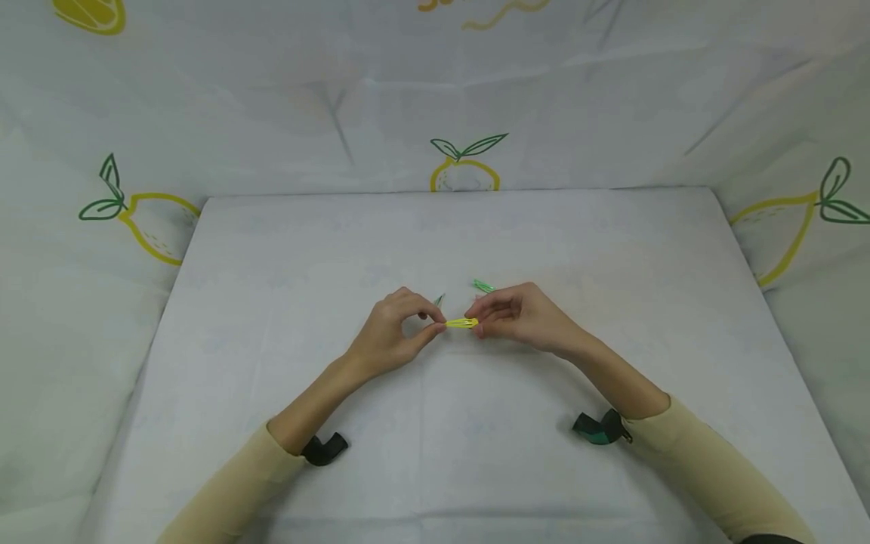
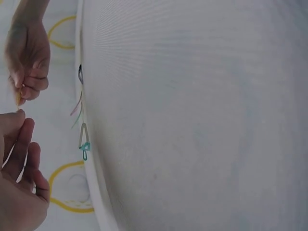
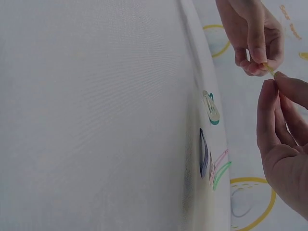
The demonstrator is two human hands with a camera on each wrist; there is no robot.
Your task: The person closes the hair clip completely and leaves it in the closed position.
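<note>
A slim yellow snap hair clip (image 1: 462, 323) is stretched lengthwise between the two hands, above the white table. My left hand (image 1: 389, 332) pinches its left end between thumb and forefinger. At the other end, the right hand (image 1: 526, 319) pinches the clip the same way, its remaining fingers curled loosely. In the right wrist view the yellow clip (image 3: 269, 70) bridges the fingertips of both hands. Behind the hands lie more hair clips, among them a green one (image 1: 483, 285), partly covered by the right hand in the head view.
Along the table in the right wrist view lie a teal and pale clip (image 3: 211, 107), a dark blue clip (image 3: 203, 153), a pink clip (image 3: 220, 158) and a green clip (image 3: 221, 174). White cloth (image 1: 272, 136) with lemon prints rises behind the table (image 1: 306, 249).
</note>
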